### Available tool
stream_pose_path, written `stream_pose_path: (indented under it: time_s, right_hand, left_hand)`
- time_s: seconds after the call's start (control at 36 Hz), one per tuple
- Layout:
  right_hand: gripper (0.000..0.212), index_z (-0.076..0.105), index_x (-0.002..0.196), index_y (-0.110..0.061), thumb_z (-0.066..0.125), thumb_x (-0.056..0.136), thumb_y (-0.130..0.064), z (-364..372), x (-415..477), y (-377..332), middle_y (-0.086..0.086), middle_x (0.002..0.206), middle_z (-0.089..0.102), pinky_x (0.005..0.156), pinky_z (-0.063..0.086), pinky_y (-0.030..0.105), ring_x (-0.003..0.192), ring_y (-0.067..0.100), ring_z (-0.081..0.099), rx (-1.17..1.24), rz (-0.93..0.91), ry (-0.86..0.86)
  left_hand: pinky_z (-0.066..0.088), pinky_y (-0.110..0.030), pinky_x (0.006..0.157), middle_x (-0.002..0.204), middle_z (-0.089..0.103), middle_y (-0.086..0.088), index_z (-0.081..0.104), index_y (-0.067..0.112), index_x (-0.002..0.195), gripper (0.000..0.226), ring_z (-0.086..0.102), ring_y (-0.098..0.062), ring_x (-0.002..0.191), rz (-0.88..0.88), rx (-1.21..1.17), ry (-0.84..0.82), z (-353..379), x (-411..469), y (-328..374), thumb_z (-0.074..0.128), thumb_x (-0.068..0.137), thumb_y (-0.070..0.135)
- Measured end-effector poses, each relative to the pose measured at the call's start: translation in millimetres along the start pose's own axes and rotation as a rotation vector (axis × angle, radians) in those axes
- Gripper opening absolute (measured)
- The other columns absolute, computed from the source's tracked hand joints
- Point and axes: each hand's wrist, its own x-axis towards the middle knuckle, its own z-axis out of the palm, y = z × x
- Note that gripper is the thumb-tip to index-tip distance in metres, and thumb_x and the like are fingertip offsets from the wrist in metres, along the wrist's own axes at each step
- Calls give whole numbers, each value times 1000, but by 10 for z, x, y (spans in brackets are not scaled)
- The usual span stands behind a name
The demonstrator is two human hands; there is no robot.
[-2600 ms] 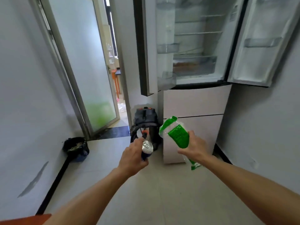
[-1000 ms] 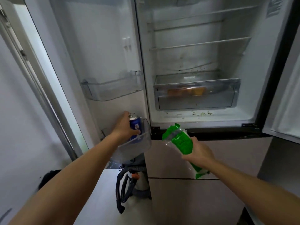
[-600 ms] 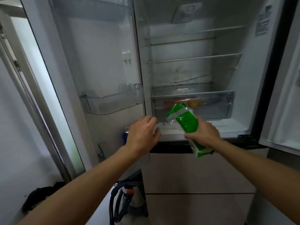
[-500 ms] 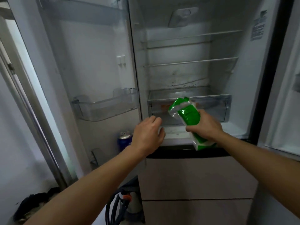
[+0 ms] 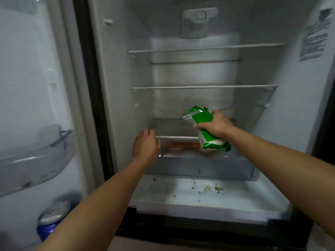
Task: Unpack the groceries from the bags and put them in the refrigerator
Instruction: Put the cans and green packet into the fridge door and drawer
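Note:
The refrigerator point(image 5: 299, 124) stands open in front of me. My right hand point(image 5: 214, 126) grips a green and clear packet point(image 5: 204, 120) and holds it above the clear crisper drawer point(image 5: 199, 165), near the glass shelf over it. My left hand point(image 5: 146, 144) rests with fingers spread at the drawer's front left corner, holding nothing. Something orange shows through the drawer's front. A blue drink can point(image 5: 49, 222) stands in the lowest bin of the left door.
Two wire-edged shelves point(image 5: 203, 86) above the drawer are bare. The left door carries a clear bin point(image 5: 36, 160) at mid height. Green crumbs and dirt lie on the refrigerator floor point(image 5: 208, 189) in front of the drawer.
My left hand let go of the blue can in the door bin and moved to the drawer's corner. My right hand carried the green packet up and into the refrigerator.

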Motion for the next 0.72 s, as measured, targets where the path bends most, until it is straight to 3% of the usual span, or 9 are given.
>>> stream_pose_path:
  time_s: [0.08, 0.22, 0.28, 0.33, 0.42, 0.53, 0.72]
  right_hand:
    - [90, 51, 123, -9, 80, 58, -64, 203, 449, -103, 13, 117, 63, 92, 51, 41, 104, 32, 61, 103, 10, -75]
    - [57, 54, 119, 0, 77, 82, -36, 803, 1053, -314, 14, 103, 66, 82, 57, 40, 84, 27, 66, 379, 53, -256]
    - [41, 58, 115, 3, 71, 88, -24, 1073, 1246, -394, 16, 102, 67, 78, 57, 39, 81, 27, 67, 405, 42, -284]
    - [36, 59, 111, 4, 70, 89, -22, 1322, 1422, -489, 17, 105, 67, 85, 57, 43, 90, 30, 68, 377, 50, -276]
    - [34, 54, 120, 6, 60, 95, -17, 1616, 1636, -653, 17, 120, 62, 94, 52, 36, 108, 29, 62, 290, 29, -287]
    - [40, 47, 137, 3, 43, 101, -11, 1942, 1954, -839, 20, 140, 50, 99, 41, 33, 128, 33, 48, 202, -41, -354]
    - [38, 56, 124, 3, 46, 97, -21, 2419, 2247, -989, 21, 130, 57, 97, 45, 35, 118, 36, 55, 56, -95, -267]
  left_hand:
    - [45, -46, 77, 106, 57, -27, 59, -3, 100, 25, 55, -43, 98, -25, -48, 60, 185, 146, -68, 55, 93, 22]
    - [48, -41, 65, 83, 58, -22, 60, 3, 81, 37, 58, -39, 74, -9, -64, 114, 602, 193, -238, 40, 92, 33]
    - [46, -42, 72, 87, 58, -19, 61, 4, 88, 35, 55, -37, 79, 4, -67, 165, 768, 176, -300, 41, 95, 31]
    - [44, -45, 87, 99, 58, -20, 61, 2, 101, 32, 52, -37, 92, 26, -59, 215, 917, 138, -338, 41, 97, 27]
    - [34, -51, 106, 117, 58, -22, 58, 0, 117, 36, 50, -38, 111, 72, -23, 260, 1105, 98, -384, 40, 99, 26]
    - [28, -50, 111, 121, 60, -23, 49, 5, 123, 43, 48, -37, 116, 126, 15, 306, 1238, 135, -478, 25, 103, 34]
    - [20, -45, 114, 119, 61, -23, 47, 6, 122, 45, 45, -36, 116, 166, 48, 405, 1345, 192, -523, 23, 102, 37]
